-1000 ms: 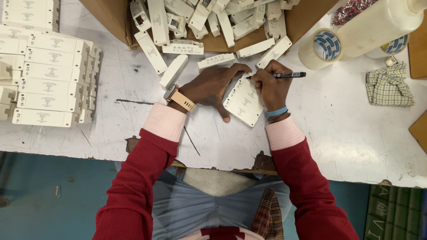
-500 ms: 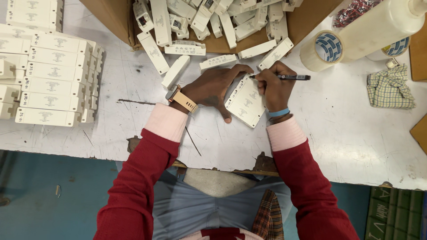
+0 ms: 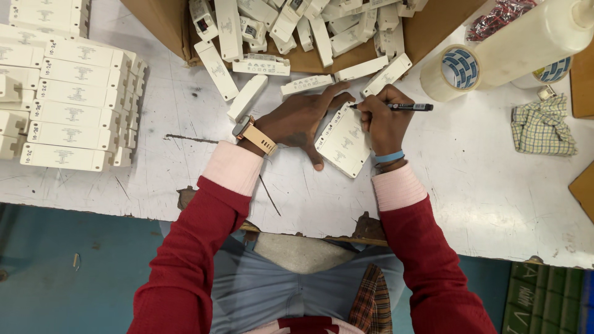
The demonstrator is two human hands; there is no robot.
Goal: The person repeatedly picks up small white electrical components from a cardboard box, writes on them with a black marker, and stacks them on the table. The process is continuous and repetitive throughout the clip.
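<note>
While pinned under left hand, fingers spread: white units, just below cardboard box. Right hand, fingers clamped on black pen. Risk: units sliding, smeared marks.

White flat cases lie side by side — black pen tilted above.

head view, straight down, close over worktable

Pen tip behind left thumb.
</note>
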